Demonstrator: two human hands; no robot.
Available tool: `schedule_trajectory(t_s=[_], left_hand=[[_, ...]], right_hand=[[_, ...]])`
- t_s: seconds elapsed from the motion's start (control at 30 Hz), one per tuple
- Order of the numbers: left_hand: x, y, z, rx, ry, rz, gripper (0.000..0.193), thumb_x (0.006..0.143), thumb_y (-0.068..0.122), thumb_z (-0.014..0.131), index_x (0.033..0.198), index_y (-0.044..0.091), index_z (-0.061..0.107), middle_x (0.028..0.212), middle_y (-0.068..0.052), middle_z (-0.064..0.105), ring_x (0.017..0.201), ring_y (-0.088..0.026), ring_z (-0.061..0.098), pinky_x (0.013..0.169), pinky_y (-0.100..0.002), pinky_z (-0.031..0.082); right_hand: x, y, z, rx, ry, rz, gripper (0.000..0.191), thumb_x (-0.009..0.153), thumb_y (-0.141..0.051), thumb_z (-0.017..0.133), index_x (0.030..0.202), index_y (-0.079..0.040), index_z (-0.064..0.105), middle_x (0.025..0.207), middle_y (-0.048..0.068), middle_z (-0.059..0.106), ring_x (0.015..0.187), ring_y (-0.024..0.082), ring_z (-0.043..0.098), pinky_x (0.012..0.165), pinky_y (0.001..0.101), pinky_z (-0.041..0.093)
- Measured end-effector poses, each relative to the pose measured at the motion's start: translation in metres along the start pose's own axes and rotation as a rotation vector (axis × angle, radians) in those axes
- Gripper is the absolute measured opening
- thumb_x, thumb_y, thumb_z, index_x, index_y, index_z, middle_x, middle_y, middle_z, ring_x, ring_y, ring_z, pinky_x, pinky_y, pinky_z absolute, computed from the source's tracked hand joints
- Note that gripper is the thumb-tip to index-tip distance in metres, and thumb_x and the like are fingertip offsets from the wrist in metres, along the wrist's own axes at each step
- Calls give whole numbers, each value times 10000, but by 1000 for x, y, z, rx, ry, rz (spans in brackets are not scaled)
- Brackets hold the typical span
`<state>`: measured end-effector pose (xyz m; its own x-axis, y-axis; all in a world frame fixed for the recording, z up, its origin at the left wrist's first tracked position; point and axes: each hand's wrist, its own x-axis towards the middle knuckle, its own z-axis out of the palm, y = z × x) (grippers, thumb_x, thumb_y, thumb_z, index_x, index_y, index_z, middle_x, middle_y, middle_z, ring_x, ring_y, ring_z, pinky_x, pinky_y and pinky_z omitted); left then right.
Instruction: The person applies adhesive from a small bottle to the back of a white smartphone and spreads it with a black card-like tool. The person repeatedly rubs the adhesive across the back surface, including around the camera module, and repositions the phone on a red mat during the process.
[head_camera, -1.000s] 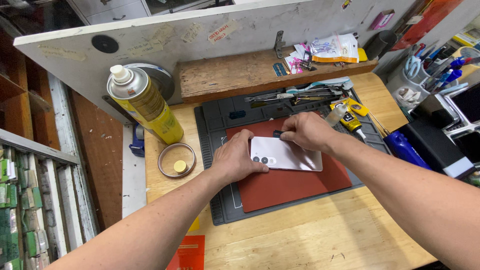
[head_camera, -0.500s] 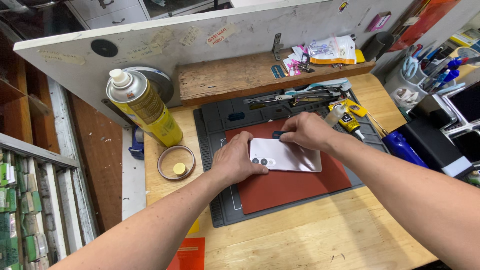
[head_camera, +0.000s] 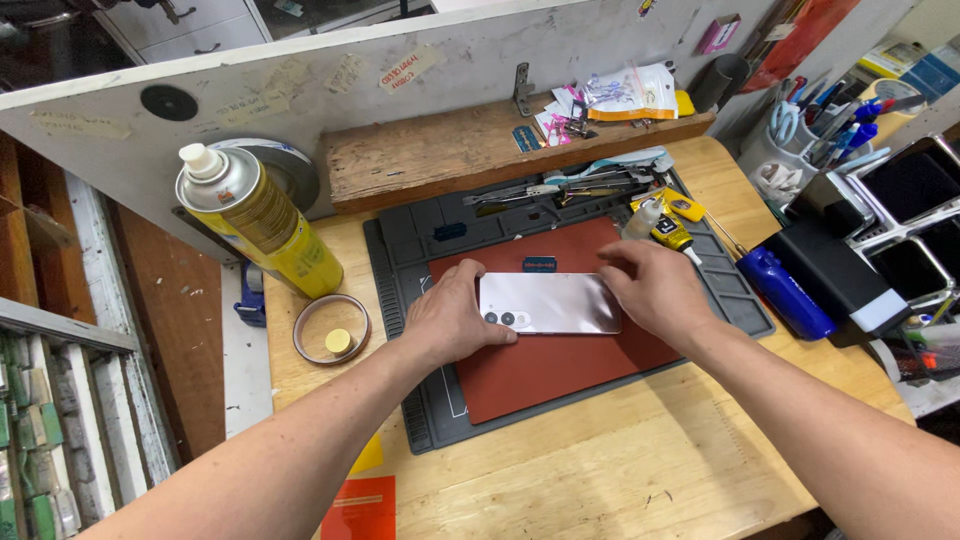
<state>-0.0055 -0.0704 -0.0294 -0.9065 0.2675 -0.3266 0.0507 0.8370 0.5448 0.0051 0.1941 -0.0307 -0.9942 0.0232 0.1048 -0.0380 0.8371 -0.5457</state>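
Note:
A pale silver phone (head_camera: 555, 302) lies back-up on a red mat (head_camera: 560, 350), its three camera lenses toward the left. My left hand (head_camera: 452, 318) grips the phone's left end with the thumb by the lenses. My right hand (head_camera: 655, 290) holds the phone's right end, fingers curled over the edge. A small blue pick (head_camera: 539, 264) lies on the red mat just behind the phone. The red mat sits on a dark grey work mat (head_camera: 410, 300) on the wooden bench.
A yellow spray can (head_camera: 260, 222) stands at the left, with a round lid (head_camera: 331, 329) in front of it. Tweezers and tools (head_camera: 580, 180) lie at the mat's back edge. Glue bottle (head_camera: 672, 228), blue bottle (head_camera: 790, 295), black box (head_camera: 835, 275) and a pen cup (head_camera: 800, 150) crowd the right.
My right hand has slid from the phone's top middle to its right end. The blue pick, before under that hand, now lies bare behind the phone.

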Motion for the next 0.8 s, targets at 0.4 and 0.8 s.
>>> schedule_trajectory(t_s=[0.4, 0.8], left_hand=[[-1, -8, 5, -48, 34, -14, 920, 603, 443, 935, 1356, 120, 516, 1370, -85, 604, 1297, -265, 575, 1063, -411, 479], [1, -13, 0, -43, 31, 9, 874, 597, 447, 946, 1294, 124, 530, 1350, -85, 607, 1281, -285, 578, 1029, -449, 483]], right_hand=[[34, -46, 32, -214, -300, -66, 236, 863, -290, 748, 1014, -109, 757, 1011, 114, 771, 957, 315, 727, 851, 440, 558], [43, -30, 39, -159, -310, -154, 244, 868, -301, 726, 1040, -128, 741, 973, 125, 753, 883, 336, 723, 805, 448, 560]])
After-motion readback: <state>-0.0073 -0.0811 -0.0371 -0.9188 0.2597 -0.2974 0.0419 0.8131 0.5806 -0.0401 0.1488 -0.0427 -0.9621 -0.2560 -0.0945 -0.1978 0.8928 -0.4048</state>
